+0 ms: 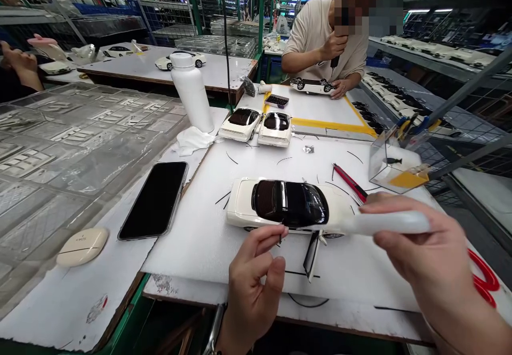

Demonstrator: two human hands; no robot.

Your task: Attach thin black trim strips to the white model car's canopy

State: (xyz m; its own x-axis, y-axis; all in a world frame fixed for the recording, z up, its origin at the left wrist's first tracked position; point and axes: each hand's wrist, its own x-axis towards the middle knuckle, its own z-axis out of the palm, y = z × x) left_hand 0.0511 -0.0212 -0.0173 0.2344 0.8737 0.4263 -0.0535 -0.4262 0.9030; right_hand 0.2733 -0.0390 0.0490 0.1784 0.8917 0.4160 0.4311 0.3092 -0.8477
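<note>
A cream model car (290,203) with a black roof lies on the white foam sheet (192,237), its near-side door (312,253) swung out. My left hand (256,285) is at the near side of the car, its fingers curled. At its fingertips is a small dark strip (280,237), partly hidden. My right hand (428,248) grips a whitish squeeze bottle (400,222) that looks like a glue bottle. Its blurred, tapering tip points left over the car's front, toward my left fingertips.
Two more model cars (274,129) stand behind. A red cutter (350,182) and a clear tool box (396,163) are at right, red scissor handles (484,275) at the far right. Left are a phone (154,200) and a white bottle (192,94). Across sits a co-worker (324,40).
</note>
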